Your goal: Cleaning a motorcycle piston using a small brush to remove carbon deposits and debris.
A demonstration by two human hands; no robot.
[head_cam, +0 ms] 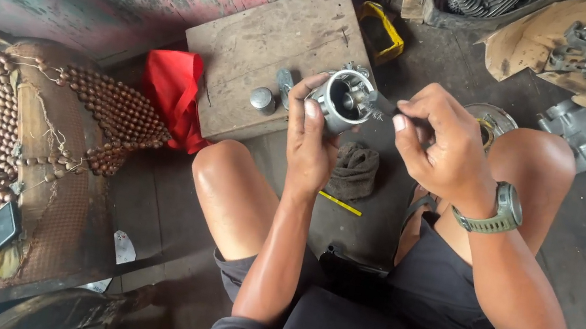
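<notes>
The left hand [310, 142] gripped a metal carburetor body [345, 100], closed round its left side. The right hand [440, 149] pinched a thin tool [386, 112] shut against the body's right side, above the wooden board's [274, 41] near edge.

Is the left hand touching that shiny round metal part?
Touching. The head view shows the left hand wrapped around the round metal part, thumb and fingers pressed against its side with no gap.

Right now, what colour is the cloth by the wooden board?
Red cloth, seen in the head view.
</notes>
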